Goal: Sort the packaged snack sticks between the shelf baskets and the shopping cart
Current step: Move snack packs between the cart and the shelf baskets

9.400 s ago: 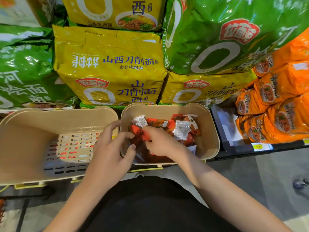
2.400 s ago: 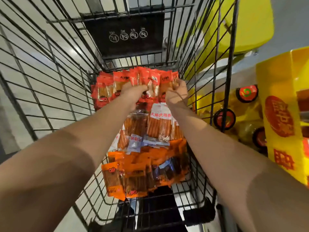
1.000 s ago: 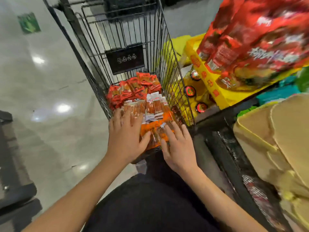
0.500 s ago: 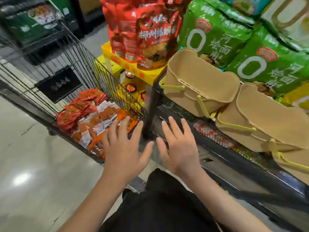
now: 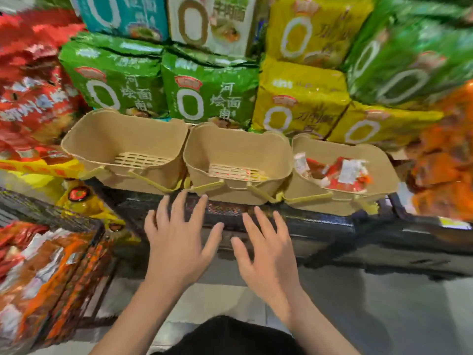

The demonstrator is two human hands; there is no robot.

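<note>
Three tan baskets stand side by side on the dark shelf. The left basket (image 5: 102, 139) and the middle basket (image 5: 230, 147) show bare slatted bottoms. The right basket (image 5: 376, 162) holds red and white packaged snack sticks (image 5: 335, 172). At the lower left, the shopping cart (image 5: 84, 226) carries orange and red snack stick packs (image 5: 38, 272). My left hand (image 5: 179, 242) and my right hand (image 5: 266, 249) hover with fingers spread in front of the shelf edge, below the middle basket, holding nothing.
Green noodle bags (image 5: 210, 90) and yellow noodle bags (image 5: 299, 98) are stacked behind the baskets. Red bags (image 5: 30, 85) fill the left, orange packs (image 5: 445, 160) the right. The black shelf front (image 5: 332, 226) runs across; grey floor lies below.
The view has swung right from the cart to the shelf, so all three baskets now face me. Both hands stay empty with fingers spread and have come nearer the shelf edge.
</note>
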